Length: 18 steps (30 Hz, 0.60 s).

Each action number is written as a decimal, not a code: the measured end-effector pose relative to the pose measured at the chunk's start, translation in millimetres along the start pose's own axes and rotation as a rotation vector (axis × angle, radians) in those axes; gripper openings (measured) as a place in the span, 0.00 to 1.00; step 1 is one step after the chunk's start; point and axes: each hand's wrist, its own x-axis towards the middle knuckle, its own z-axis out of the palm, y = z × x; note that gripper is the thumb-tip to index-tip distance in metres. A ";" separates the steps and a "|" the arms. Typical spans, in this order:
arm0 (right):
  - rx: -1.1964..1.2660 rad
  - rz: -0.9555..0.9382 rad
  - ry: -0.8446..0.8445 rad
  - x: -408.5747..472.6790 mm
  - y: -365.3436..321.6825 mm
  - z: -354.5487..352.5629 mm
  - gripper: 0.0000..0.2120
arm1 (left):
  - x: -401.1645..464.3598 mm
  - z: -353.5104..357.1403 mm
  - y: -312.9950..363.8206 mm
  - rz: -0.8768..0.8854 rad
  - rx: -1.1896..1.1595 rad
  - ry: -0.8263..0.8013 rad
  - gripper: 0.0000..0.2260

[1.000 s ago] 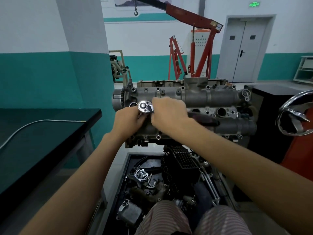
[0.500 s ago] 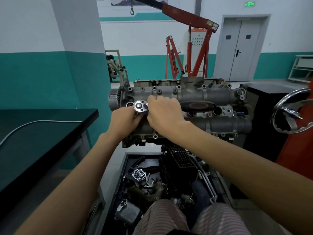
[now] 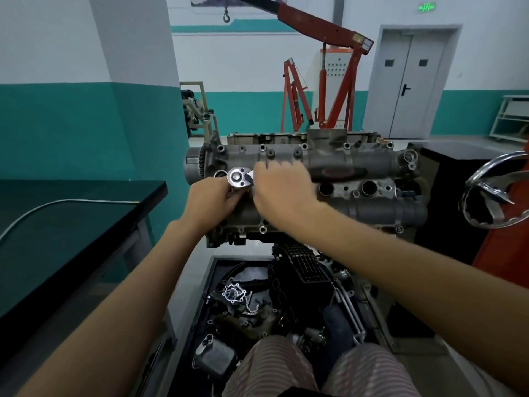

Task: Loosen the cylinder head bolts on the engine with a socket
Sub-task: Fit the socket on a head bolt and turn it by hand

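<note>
Gripping a chrome ratchet (image 3: 240,176) with both hands, a person works at the left end of a grey engine (image 3: 357,179) held at chest height. The ratchet's round head faces the camera; its handle runs right, level, along the engine's long left-to-right axis, its dark grip showing beyond the knuckles. The left hand (image 3: 213,200) curls beneath the ratchet head, fingers wrapped around what hangs below it, though that part is hidden. The right hand (image 3: 282,189), blurred, is closed over the handle just right of the head. No writing on the ratchet or engine can be read. A green sign (image 3: 426,7) glows far right above a grey double door (image 3: 412,81), its characters too small to read. A red engine crane (image 3: 329,67) stands behind.
</note>
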 end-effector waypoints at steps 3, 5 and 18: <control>0.704 0.174 -0.378 -11.3 -22.3 10.3 0.18 | -0.4 -3.3 1.3 -0.024 -0.009 -0.036 0.17; 1.360 0.297 -0.668 -9.8 -25.6 2.0 0.08 | 0.0 -5.2 0.8 -0.034 0.034 -0.085 0.13; 0.774 0.136 -0.454 -12.1 -12.3 0.6 0.12 | -3.7 -4.5 0.7 -0.010 -0.033 -0.007 0.15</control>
